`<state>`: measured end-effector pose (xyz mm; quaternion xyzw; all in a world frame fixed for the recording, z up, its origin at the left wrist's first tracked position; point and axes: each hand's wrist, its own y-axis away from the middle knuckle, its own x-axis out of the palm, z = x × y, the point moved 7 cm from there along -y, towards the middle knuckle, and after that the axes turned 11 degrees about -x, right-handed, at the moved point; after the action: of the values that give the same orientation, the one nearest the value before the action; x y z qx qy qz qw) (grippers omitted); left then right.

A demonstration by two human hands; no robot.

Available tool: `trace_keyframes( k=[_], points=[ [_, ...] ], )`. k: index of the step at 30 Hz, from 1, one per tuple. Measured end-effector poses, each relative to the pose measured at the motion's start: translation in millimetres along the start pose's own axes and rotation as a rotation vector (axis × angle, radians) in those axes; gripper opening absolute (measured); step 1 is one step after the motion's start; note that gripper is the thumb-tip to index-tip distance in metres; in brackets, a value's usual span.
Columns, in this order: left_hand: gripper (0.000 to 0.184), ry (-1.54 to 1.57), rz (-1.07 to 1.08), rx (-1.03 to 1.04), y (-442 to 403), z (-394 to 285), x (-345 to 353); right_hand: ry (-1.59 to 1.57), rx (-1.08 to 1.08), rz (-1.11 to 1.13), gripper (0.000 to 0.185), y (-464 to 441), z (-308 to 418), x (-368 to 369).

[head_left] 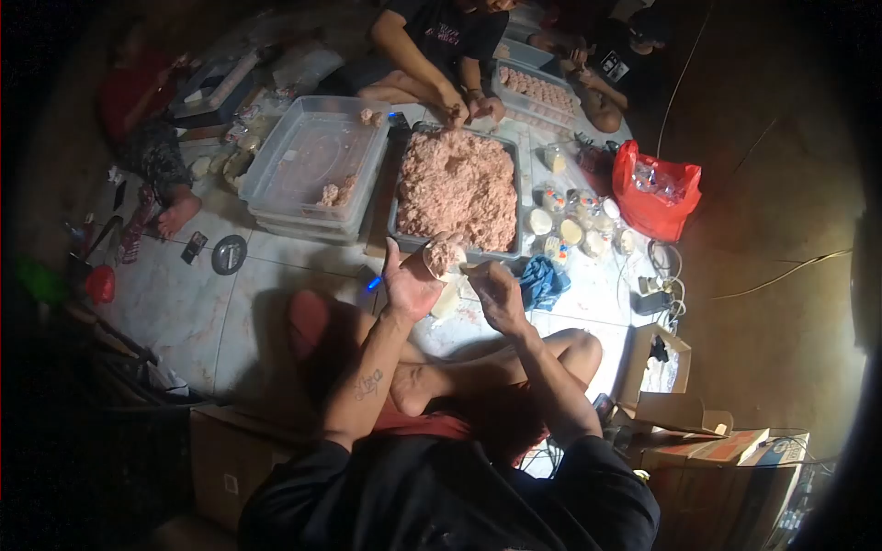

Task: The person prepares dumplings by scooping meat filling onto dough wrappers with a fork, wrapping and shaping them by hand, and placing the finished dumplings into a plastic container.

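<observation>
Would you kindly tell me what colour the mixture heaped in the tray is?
The mixture is pale pink, seen best in the head view.

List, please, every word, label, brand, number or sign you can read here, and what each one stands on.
None can be read with certainty.
Black shirt opposite: pale lettering, too blurred.
Dark shirt at upper right: pale print, too small.
Tattoo on the left forearm: illegible.
Carton at lower right: printed marks, too blurred.
Carton at lower left: pale mark, too small.

Nothing legible: lettering on a co-worker's black shirt too small and blurred for reading.
</observation>
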<state>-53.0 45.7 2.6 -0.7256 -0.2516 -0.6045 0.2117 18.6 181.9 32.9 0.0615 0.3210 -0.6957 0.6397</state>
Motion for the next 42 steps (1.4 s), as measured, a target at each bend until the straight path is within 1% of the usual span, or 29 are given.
trace_keyframes(
  k=[2, 3, 5, 6, 8, 9, 11, 12, 13, 14, 15, 17, 19, 21, 23, 25, 26, 27, 29, 30, 31, 33, 35, 36, 37, 39, 40, 41, 42],
  points=[
    [0.11, 0.106, 0.078, -0.062, 7, 4, -6, 0.117, -0.223, 0.086, 0.027, 3, 19, 18],
    [0.11, 0.112, 0.045, -0.053, -3, 8, -6, 0.105, -0.233, 0.069, 0.027, 1, 14, 9],
    [0.106, 0.249, -0.042, -0.045, 8, 6, -22, 0.299, -0.34, 0.188, 0.029, 12, 17, 10],
    [0.106, 0.243, -0.055, -0.045, 13, 5, -25, 0.352, -0.341, 0.202, 0.03, 14, 31, 3],
    [0.101, 0.216, -0.251, 0.058, 24, -2, -43, 0.405, -0.255, 0.284, 0.029, 19, 17, 3],
    [0.101, 0.208, -0.26, 0.054, 25, -4, -46, 0.475, -0.228, 0.335, 0.029, 19, 20, 2],
    [0.096, 0.157, -0.304, 0.076, 25, -9, -58, 0.423, -0.239, 0.274, 0.029, 12, 44, -1],
    [0.095, 0.225, -0.194, 0.007, 21, -1, -61, 0.371, -0.222, 0.23, 0.029, 13, 42, 3],
    [0.095, 0.224, -0.202, -0.005, 24, 2, -56, 0.318, -0.205, 0.182, 0.029, 17, 36, 6],
    [0.095, 0.237, -0.165, -0.072, 24, 7, -47, 0.205, -0.255, 0.275, 0.03, 25, 19, 21],
    [0.096, 0.251, -0.131, -0.139, 25, 13, -40, 0.202, -0.243, 0.265, 0.03, 28, 25, 15],
    [0.098, 0.29, -0.06, -0.116, 23, 5, -53, 0.376, -0.26, 0.318, 0.033, 18, 44, 0],
    [0.101, 0.325, -0.105, -0.149, 29, 11, -58, 0.429, -0.279, 0.351, 0.036, 19, 28, 11],
    [0.101, 0.199, -0.069, -0.202, 32, 22, -35, 0.476, -0.343, 0.308, 0.038, 16, 21, 19],
    [0.101, 0.203, -0.172, -0.099, 28, 15, -45, 0.414, -0.322, 0.332, 0.039, 19, 16, 22],
    [0.102, 0.2, -0.139, 0.026, 30, 10, -58, 0.523, -0.088, 0.252, 0.038, 12, 44, 10],
    [0.103, 0.219, -0.255, 0.051, 29, 11, -66, 0.417, -0.154, 0.117, 0.035, 17, 38, 14],
    [0.103, 0.224, -0.263, 0.048, 32, 14, -61, 0.366, -0.174, 0.071, 0.026, 18, 46, 23],
    [0.101, 0.052, -0.341, 0.11, 32, 9, -58, 0.279, -0.318, 0.095, 0.019, 34, 23, 41],
    [0.098, 0.123, -0.356, 0.156, 34, 7, -70, 0.296, -0.257, 0.08, 0.015, 34, 30, 37],
    [0.096, 0.047, -0.469, 0.212, 38, 3, -85, 0.271, -0.09, 0.122, 0.016, 23, 55, 30],
    [0.089, 0.06, -0.415, 0.134, 37, 8, -81, 0.171, -0.232, 0.062, 0.018, 16, 81, 27],
    [0.088, 0.108, -0.404, 0.112, 31, 9, -93, 0.113, -0.167, 0.129, 0.02, 26, 48, 40],
    [0.086, 0.124, -0.58, 0.157, 38, 7, -95, 0.053, -0.113, 0.193, 0.022, 29, 27, 48],
    [0.086, 0.127, -0.568, 0.161, 38, 2, -107, 0.062, -0.122, 0.195, 0.022, 23, 12, 45],
    [0.087, 0.151, -0.442, 0.146, 47, -3, -146, 0.481, -0.047, 0.251, 0.025, 16, -24, 32],
    [0.088, 0.166, -0.584, 0.215, 52, -8, -141, 0.566, -0.123, 0.147, 0.024, 8, -31, 13],
    [0.088, 0.167, -0.583, 0.214, 53, -10, -134, 0.649, -0.201, 0.041, 0.023, -3, -33, -2],
    [0.085, 0.223, -0.605, 0.228, 56, -12, -131, 0.676, -0.079, 0.067, 0.022, -16, -21, -16]
  ],
)
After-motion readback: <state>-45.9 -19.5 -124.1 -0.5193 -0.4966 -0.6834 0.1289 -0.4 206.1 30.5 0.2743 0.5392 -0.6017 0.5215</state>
